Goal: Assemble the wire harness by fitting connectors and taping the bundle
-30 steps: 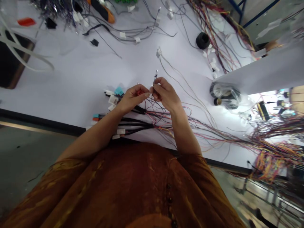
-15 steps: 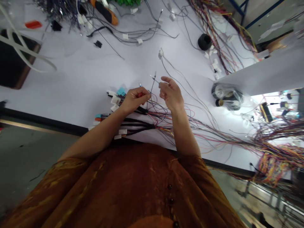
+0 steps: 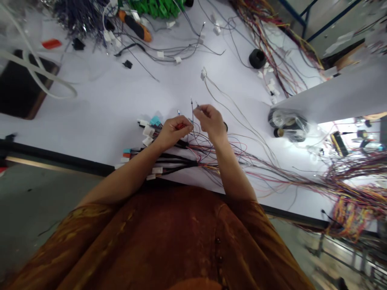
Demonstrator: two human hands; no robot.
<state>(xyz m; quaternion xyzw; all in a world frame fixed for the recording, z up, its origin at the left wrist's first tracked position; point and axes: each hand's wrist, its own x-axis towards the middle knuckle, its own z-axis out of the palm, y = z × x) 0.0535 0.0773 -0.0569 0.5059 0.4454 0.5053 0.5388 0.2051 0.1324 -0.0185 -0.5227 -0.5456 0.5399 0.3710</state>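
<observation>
My left hand (image 3: 173,131) is closed, its thumb and forefinger pinching a thin dark wire (image 3: 192,112) that stands up with a metal terminal at its tip. A small red piece (image 3: 180,126), which looks like a connector, is tucked in the same fingers. Close beside it, my right hand (image 3: 211,123) is closed in a pinch at a second wire end with a metal terminal (image 3: 197,104). Below both hands runs a wire harness (image 3: 208,155) with black-taped branches. White connectors (image 3: 148,131) and a light-blue connector (image 3: 155,121) lie left of my left hand.
An orange-and-black hand tool (image 3: 136,27), loose grey wires and green connectors (image 3: 154,7) lie at the back. A black tape roll (image 3: 257,59) sits back right. More rolls in clear plastic (image 3: 288,124) stand by a white upright panel (image 3: 326,94). A dark box (image 3: 26,88) is at left.
My right hand has moved slightly left and its spread fingers have closed at a wire end. The wire in my left hand now stands straighter. The view has shifted a little.
</observation>
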